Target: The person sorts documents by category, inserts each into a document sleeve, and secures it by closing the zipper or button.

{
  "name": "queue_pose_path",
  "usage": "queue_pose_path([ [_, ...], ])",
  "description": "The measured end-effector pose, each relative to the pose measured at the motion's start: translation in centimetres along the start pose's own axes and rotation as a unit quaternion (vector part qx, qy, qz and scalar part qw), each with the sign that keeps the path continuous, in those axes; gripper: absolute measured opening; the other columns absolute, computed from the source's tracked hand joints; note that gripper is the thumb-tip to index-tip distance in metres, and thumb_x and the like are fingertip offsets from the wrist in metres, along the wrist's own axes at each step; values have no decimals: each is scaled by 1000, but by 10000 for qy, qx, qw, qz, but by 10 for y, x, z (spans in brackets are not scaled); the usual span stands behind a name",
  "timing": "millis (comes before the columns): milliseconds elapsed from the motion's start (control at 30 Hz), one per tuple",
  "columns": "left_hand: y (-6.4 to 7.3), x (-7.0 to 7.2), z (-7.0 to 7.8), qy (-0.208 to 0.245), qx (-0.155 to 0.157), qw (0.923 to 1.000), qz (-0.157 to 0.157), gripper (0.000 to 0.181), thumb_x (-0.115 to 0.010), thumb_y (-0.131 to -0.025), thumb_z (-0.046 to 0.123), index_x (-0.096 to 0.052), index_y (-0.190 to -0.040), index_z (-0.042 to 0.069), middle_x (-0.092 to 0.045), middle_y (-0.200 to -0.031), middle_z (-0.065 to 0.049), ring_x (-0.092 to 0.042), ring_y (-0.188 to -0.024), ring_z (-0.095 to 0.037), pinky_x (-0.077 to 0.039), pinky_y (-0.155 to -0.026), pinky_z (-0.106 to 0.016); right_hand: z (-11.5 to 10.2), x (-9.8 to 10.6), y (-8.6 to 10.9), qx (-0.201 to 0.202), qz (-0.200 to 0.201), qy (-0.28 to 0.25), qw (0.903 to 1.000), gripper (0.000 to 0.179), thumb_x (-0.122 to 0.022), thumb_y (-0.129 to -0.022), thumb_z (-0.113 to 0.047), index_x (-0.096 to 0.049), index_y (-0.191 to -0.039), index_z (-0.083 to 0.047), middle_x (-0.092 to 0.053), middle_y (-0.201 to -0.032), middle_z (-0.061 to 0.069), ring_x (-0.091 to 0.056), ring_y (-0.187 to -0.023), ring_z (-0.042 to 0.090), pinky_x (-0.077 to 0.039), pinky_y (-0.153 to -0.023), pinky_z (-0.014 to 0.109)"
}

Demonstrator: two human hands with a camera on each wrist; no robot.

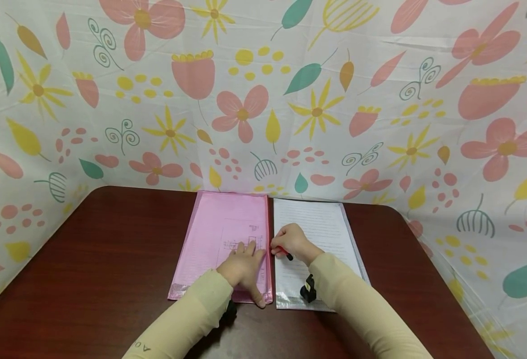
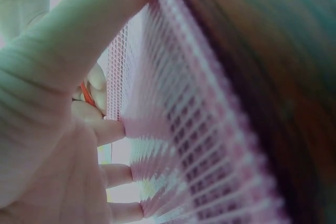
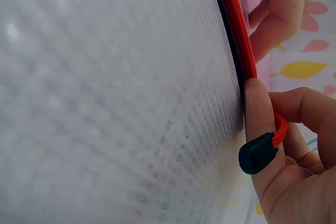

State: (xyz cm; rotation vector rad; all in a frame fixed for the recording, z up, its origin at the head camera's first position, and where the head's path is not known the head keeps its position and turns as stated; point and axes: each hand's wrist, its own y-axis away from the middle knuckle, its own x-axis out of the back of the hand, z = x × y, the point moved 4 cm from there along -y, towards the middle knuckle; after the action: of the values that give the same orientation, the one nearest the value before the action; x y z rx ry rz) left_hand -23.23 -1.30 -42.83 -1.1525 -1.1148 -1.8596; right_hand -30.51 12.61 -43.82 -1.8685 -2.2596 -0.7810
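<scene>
A pink mesh zipper pouch (image 1: 227, 212) with a sheet bearing handwriting lies flat on the table. My left hand (image 1: 243, 267) rests on its lower right part, fingers spread and straight; in the left wrist view the fingertips press the mesh surface. Along the pouch's right edge runs a red zipper (image 3: 239, 30). At that edge my right hand (image 1: 292, 242) pinches the zipper's red pull cord, whose black end (image 3: 258, 153) sticks out beside the thumb. The slider itself is hidden by the fingers. Beneath the right hand lies a second, whitish zipper pouch (image 1: 310, 217) holding lined paper.
Both pouches lie side by side, a narrow gap between them, on a dark brown table (image 1: 102, 259). A flower-patterned cloth (image 1: 241, 114) hangs behind and beside the table. A black wrist device (image 1: 308, 289) sits under the right sleeve.
</scene>
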Motion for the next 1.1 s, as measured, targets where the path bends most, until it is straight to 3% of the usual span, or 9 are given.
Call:
queue_pose_path([
  [400,-1,-2,-1,-150,11,9998,127,136,-85,-36,65,-27,-147,12,-20,-155,-21,-20,-140,-45,-26,-111,-55,-4,2,-12,-11,110,209,9997,4,-66,-77,5,-63,-78,8,-67,-60,13,-62,-48,13,-53,-49,24],
  [1100,0,-1,0,-162,113,9998,48,140,-84,-36,64,-23,-149,9,-18,-156,-20,-18,-141,-44,-24,-113,-53,-8,7,-30,-76,316,-40,9995,4,-63,-77,6,-63,-80,9,-64,-58,11,-60,-47,11,-54,-51,25],
])
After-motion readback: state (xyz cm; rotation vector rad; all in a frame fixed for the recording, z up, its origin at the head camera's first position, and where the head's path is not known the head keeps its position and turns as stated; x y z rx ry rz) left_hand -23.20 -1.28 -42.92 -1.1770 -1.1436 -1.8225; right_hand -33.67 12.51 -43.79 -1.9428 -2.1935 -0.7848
